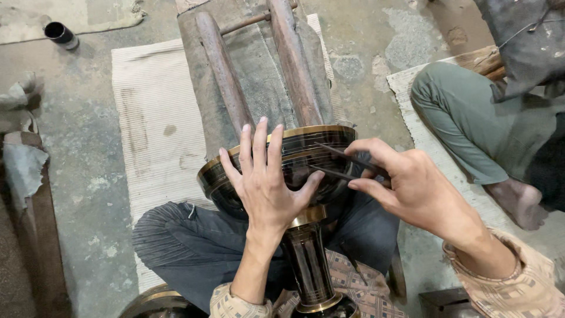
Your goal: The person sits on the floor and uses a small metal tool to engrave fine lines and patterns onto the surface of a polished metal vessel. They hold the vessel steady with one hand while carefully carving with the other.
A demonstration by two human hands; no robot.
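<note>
Seemingly heavy and stiff, the black brass-rimmed vase (306, 176) lies across the person's lap, glossy and likely slippery. Left hand (265, 179) presses spread flat on its bowl; right hand (412, 188) pinches a thin tool (341, 162) against it. Wooden bench (259, 76) ahead and another person's leg (465, 123) at right crowd the room.

A worn wooden frame (259, 70) with two rounded rails lay on the concrete floor (82, 153) just beyond the hands, resting across a pale ribbed mat (156, 123). Far off to the upper left of the hands stood a small dark cylinder (60, 34). Crumpled grey cloth (20, 147) sat at the far left edge. To the right of the hands another person sat on a second mat (412, 106), one green-trousered leg (465, 118) bent and a bare foot (521, 203) resting near it.
</note>
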